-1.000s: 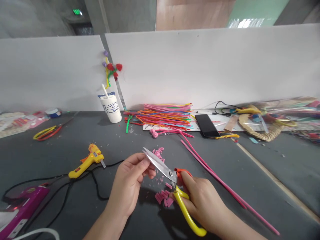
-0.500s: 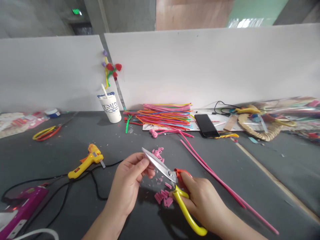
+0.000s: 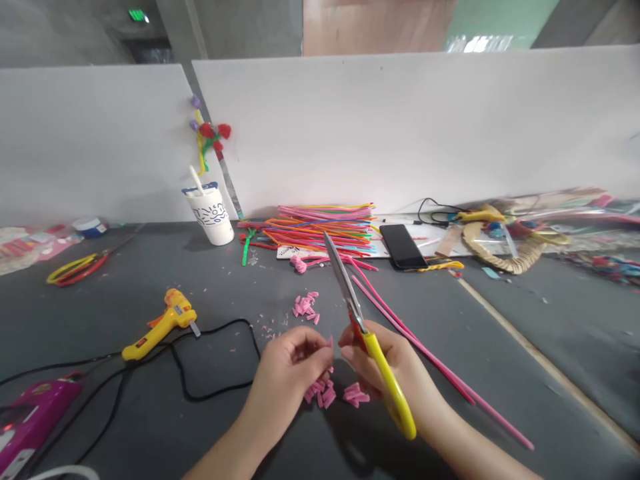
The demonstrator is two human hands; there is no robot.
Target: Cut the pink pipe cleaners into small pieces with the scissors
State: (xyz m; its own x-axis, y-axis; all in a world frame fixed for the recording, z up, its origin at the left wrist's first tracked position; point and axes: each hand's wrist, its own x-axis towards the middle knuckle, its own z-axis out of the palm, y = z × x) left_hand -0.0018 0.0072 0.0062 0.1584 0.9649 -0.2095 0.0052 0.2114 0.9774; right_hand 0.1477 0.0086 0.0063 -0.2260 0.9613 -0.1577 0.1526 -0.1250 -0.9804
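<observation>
My right hand [image 3: 385, 363] is closed around a pair of scissors [image 3: 345, 280] with yellow and red handles; the blades are together and point up and away. Close beside it, my left hand [image 3: 295, 373] pinches a small pink piece of pipe cleaner [image 3: 330, 341], its tip showing above the fingers. Under the hands lie short pink cut pieces [image 3: 356, 395], partly hidden by the left fingers. Farther out on the grey table is another small heap of pink pieces [image 3: 306, 307]. Two long pink pipe cleaners [image 3: 415, 340] stretch diagonally to the right of my right hand.
A yellow glue gun [image 3: 163, 327] with black cables lies at left, near a purple power strip [image 3: 37, 420]. Toward the back are a white cup [image 3: 213, 217], a bundle of coloured pipe cleaners [image 3: 320, 230], a phone [image 3: 403, 247] and a wrapped ring [image 3: 500, 257].
The scissors have swung from pointing at my left fingertips to pointing upright and away. Both hands have come closer together, and the small pink piece now shows between my left fingers.
</observation>
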